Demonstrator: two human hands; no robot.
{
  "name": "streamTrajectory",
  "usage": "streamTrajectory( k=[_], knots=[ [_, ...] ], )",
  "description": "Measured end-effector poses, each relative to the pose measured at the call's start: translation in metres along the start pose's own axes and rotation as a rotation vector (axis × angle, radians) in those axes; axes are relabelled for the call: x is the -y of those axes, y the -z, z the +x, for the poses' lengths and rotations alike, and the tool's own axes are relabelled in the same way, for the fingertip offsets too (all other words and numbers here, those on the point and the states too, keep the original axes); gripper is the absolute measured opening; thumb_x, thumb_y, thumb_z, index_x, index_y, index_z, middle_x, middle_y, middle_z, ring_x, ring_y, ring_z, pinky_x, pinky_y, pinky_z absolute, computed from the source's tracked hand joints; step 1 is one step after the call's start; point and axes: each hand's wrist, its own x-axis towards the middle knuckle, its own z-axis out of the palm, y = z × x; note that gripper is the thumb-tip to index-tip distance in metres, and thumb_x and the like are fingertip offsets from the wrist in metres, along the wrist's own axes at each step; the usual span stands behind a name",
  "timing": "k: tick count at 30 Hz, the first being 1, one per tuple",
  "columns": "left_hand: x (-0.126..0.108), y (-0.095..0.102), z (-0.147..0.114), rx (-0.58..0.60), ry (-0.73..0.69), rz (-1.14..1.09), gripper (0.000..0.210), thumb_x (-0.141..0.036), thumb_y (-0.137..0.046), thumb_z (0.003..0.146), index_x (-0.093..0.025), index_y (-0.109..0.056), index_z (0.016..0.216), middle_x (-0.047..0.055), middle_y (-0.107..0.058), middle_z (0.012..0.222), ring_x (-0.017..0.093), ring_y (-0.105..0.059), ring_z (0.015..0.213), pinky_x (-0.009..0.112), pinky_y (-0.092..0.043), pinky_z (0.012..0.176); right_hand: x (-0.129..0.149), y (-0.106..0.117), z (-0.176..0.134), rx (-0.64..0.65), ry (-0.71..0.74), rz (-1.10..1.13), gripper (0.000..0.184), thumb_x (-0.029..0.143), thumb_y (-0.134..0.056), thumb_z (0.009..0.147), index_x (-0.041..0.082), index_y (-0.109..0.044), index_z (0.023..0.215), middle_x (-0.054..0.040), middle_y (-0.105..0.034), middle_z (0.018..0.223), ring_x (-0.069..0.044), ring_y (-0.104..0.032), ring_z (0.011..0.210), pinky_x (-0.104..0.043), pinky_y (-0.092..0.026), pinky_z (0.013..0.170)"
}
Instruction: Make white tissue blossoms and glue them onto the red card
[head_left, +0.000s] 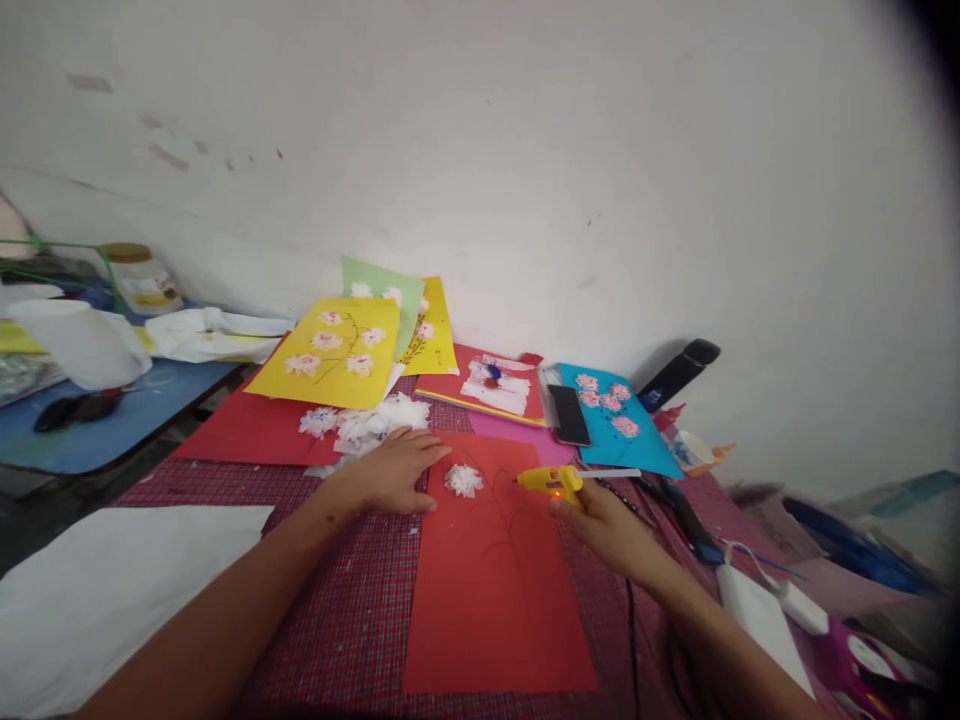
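Observation:
A red sheet of paper (480, 620) lies in front of me, with thin dark branch lines drawn on it. One white paper flower (464, 480) sits near its upper left. My right hand (600, 520) grips a yellow glue gun (551, 482) with a glowing orange light; a white glue stick (611, 473) sticks out of its back. The nozzle points left, over the drawn branches. My left hand (401, 470) lies with fingers stretched out at the sheet's upper left edge. Just behind it is a heap of white crumpled tissue (382, 422).
Yellow flower pictures (330, 350), a green one (386, 285) and a blue one (622, 420) lie along the wall. A dark phone (571, 415) rests beside the blue sheet. At right are a black bottle (679, 375) and a white power strip (761, 620); a cord hangs below my right hand.

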Motion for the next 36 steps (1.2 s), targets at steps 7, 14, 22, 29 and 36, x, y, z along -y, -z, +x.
streamTrajectory(
  k=[7, 14, 22, 29, 36],
  knots=[
    [-0.0016, 0.0023, -0.0003, 0.021, 0.015, -0.001, 0.080, -0.050, -0.071, 0.076, -0.021, -0.046, 0.147, 0.015, -0.045, 0.153, 0.035, -0.040, 0.141, 0.055, -0.024, 0.119, -0.0005, -0.0015, 0.0003, 0.015, -0.024, -0.052, 0.033, 0.033, -0.053, 0.090, 0.019, -0.073, 0.113, -0.0037, -0.074, 0.078, -0.025, -0.068, 0.078, -0.037, -0.055, 0.079],
    [-0.0028, 0.0034, -0.0006, 0.023, 0.015, -0.003, 0.079, -0.048, -0.071, 0.077, -0.022, -0.046, 0.146, 0.014, -0.045, 0.154, 0.034, -0.039, 0.142, 0.054, -0.024, 0.119, 0.0003, -0.0008, 0.0009, 0.024, -0.018, -0.073, 0.036, 0.036, -0.051, 0.092, 0.019, -0.072, 0.116, -0.0047, -0.074, 0.079, -0.028, -0.069, 0.087, -0.041, -0.052, 0.089],
    [-0.0035, 0.0049, -0.0003, 0.027, 0.020, 0.000, 0.080, -0.050, -0.072, 0.076, -0.022, -0.046, 0.147, 0.014, -0.045, 0.154, 0.035, -0.039, 0.142, 0.054, -0.023, 0.119, 0.0057, -0.0010, 0.0020, 0.062, 0.009, -0.060, 0.040, 0.037, -0.049, 0.094, 0.018, -0.069, 0.122, -0.0073, -0.075, 0.099, -0.028, -0.068, 0.093, -0.039, -0.052, 0.089],
    [-0.0037, 0.0041, -0.0005, 0.031, 0.027, -0.004, 0.079, -0.049, -0.072, 0.076, -0.021, -0.046, 0.146, 0.014, -0.045, 0.153, 0.034, -0.040, 0.142, 0.054, -0.023, 0.119, 0.0036, -0.0035, 0.0037, 0.058, -0.013, -0.091, 0.040, 0.039, -0.047, 0.095, 0.016, -0.071, 0.117, -0.0069, -0.074, 0.095, -0.025, -0.067, 0.084, -0.036, -0.054, 0.081],
    [-0.0058, 0.0070, -0.0004, 0.043, 0.033, -0.009, 0.079, -0.049, -0.071, 0.077, -0.020, -0.046, 0.146, 0.014, -0.044, 0.154, 0.033, -0.039, 0.142, 0.053, -0.023, 0.119, -0.0012, -0.0065, 0.0097, 0.073, 0.011, -0.064, 0.041, 0.039, -0.046, 0.095, 0.017, -0.069, 0.121, -0.0082, -0.074, 0.104, -0.029, -0.068, 0.096, -0.042, -0.051, 0.093]
  ],
)
